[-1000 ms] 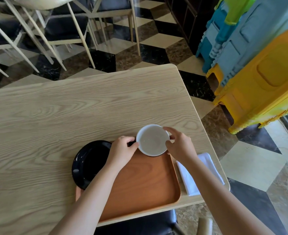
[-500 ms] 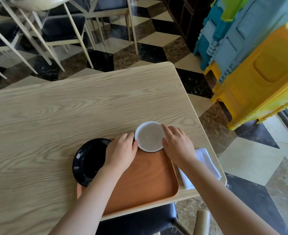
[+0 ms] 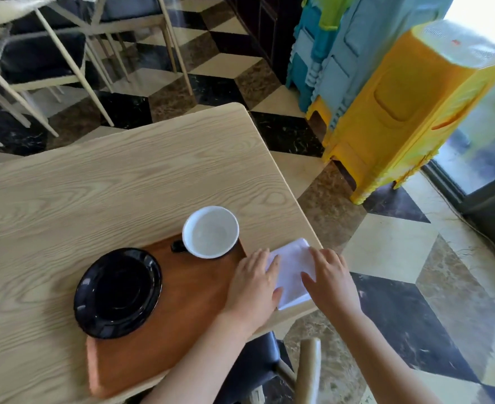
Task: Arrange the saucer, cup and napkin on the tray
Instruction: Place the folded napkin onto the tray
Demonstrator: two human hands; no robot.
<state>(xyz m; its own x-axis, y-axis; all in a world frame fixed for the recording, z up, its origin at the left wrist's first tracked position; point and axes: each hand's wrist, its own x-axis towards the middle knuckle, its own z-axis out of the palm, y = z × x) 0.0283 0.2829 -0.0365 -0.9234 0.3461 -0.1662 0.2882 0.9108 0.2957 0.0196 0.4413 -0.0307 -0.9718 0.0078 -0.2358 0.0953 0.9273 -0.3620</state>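
Both hands lay flat, fingers spread, on the white napkin (image 3: 294, 272) beside the tray (image 3: 188, 301): left hand (image 3: 253, 284), right hand (image 3: 329, 279). The cup (image 3: 210, 231) and the saucer (image 3: 117, 293) sat apart on the tray.

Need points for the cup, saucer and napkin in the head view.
cup (image 3: 210, 233): head view, white inside bottom.
saucer (image 3: 118, 293): head view, black centre well.
napkin (image 3: 291, 265): head view, white middle, between the hands.

2 bare forearms; left hand (image 3: 253, 282) and right hand (image 3: 332, 279) ungloved, without rings.
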